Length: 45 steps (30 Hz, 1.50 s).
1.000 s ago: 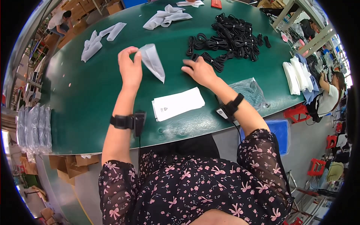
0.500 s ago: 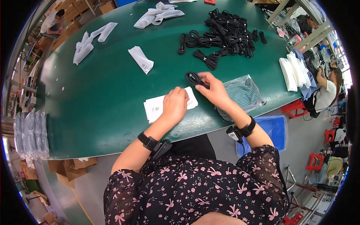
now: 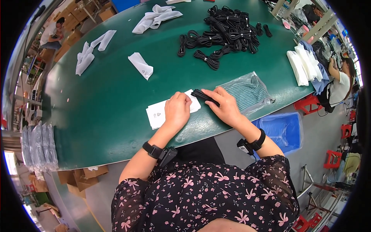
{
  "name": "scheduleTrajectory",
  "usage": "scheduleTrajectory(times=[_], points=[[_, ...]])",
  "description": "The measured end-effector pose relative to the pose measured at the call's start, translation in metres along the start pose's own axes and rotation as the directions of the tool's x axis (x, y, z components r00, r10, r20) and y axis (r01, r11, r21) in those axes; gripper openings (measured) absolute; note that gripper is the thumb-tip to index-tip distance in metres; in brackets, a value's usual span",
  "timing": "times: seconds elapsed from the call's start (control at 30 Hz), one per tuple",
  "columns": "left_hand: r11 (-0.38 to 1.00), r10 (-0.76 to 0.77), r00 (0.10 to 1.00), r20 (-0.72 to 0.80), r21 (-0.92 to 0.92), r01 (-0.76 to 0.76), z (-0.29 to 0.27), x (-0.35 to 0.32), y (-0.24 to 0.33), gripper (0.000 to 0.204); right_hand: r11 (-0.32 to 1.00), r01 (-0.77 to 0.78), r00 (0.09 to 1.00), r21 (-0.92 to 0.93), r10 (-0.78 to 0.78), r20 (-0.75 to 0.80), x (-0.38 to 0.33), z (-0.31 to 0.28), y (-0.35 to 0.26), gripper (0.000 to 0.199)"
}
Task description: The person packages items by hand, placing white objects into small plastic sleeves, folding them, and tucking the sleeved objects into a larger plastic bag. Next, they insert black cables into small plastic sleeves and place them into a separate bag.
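right hand [image 3: 227,107]: cable bundle [image 3: 201,95] | striped packet [image 3: 249,92] beside | cable heap [image 3: 230,31] beyond

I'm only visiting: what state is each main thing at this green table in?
Right grip: closed on black cable bundle
Left grip: curled, on white stack
White stack: flat, uneven edges, partly covered
Cable heap: piled, cables bundled
Lone white bag: lying flat
Left white bags: crumpled
Far white bags: crumpled
Clear bag: striped item inside; seal unclear
Blue bin: open-topped
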<state>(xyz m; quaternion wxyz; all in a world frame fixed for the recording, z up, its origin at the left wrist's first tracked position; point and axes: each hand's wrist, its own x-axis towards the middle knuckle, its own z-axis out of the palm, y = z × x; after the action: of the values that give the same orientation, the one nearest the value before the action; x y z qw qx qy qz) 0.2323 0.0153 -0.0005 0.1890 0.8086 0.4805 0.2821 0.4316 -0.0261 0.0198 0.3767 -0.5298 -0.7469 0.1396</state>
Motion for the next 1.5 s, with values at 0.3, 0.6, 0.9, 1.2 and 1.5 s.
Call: scheduleTrajectory(times=[0.3,0.6,0.9,1.2,1.5], points=[[0.919,-0.169,0.985,-0.029,-0.365,0.147,-0.012,-0.001,0.001,0.007,0.980,0.157,0.987,-0.121,-0.158,0.008,0.000,-0.001,-0.002,0.047],[0.909,0.359,0.925,-0.122,-0.181,-0.376,-0.032,-0.003,0.004,0.012,0.703,-0.528,0.828,0.476,0.303,0.472,0.008,0.007,-0.002,0.024],[0.936,0.266,0.958,-0.107,-0.209,-0.283,-0.064,0.013,0.009,0.017,0.970,0.168,0.976,0.178,-0.188,0.108,0.041,0.007,-0.025,0.021],[0.812,0.016,0.997,-0.074,-0.581,-0.056,-0.084,0.026,-0.017,0.009,0.789,0.168,0.986,0.590,-0.131,-0.107,0.066,0.019,-0.052,0.022],[0.335,-0.325,0.939,-0.110,-0.942,0.006,-0.143,0.089,-0.075,0.022,0.987,0.161,0.980,-0.010,-0.161,-0.115,0.100,0.003,0.011,0.029]])
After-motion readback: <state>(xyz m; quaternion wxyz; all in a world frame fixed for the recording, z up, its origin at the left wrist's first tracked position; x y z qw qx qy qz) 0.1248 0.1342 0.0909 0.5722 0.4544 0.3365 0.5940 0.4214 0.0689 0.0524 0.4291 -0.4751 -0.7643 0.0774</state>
